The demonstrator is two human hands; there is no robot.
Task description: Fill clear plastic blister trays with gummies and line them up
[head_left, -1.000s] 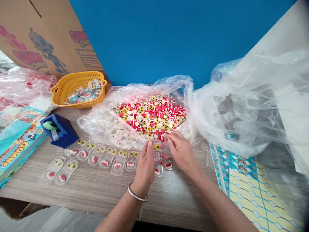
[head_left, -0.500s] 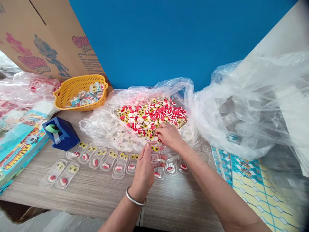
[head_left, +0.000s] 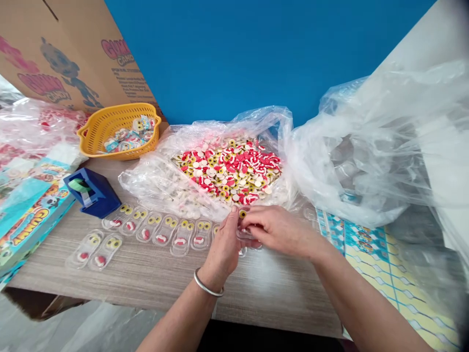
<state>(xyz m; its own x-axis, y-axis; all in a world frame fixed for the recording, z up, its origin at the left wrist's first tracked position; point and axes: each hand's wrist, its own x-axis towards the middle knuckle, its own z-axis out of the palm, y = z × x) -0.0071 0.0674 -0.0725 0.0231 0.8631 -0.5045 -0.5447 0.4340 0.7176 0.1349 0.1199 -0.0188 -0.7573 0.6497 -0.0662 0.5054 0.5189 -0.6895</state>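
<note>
My left hand [head_left: 224,247], with a metal bangle at its wrist, is closed on a small clear plastic tray [head_left: 245,233]. A yellow eye candy [head_left: 243,214] shows in the tray's upper end. Over that tray, my right hand [head_left: 280,229] has its fingers pinched down at the lower part; what they hold is hidden. Just beyond both hands lies an opened plastic bag [head_left: 161,183] with a heap of gummy candies [head_left: 230,168], yellow eyes and red-and-white mouths. Left of my hands stands a row of similar filled trays [head_left: 182,238], partly covered by my left hand.
A blue tape dispenser [head_left: 93,193] and a yellow basket [head_left: 119,154] of packed candies stand left, near a cardboard box [head_left: 84,58] and a printed display box [head_left: 36,220]. To the right are a large plastic bag [head_left: 366,171] and printed sheets [head_left: 370,264]. A blue panel [head_left: 256,54] rises behind.
My right hand has come back from the candy heap to the tray in my left hand. The left hand keeps hold of the tray. The view has shifted slightly.
</note>
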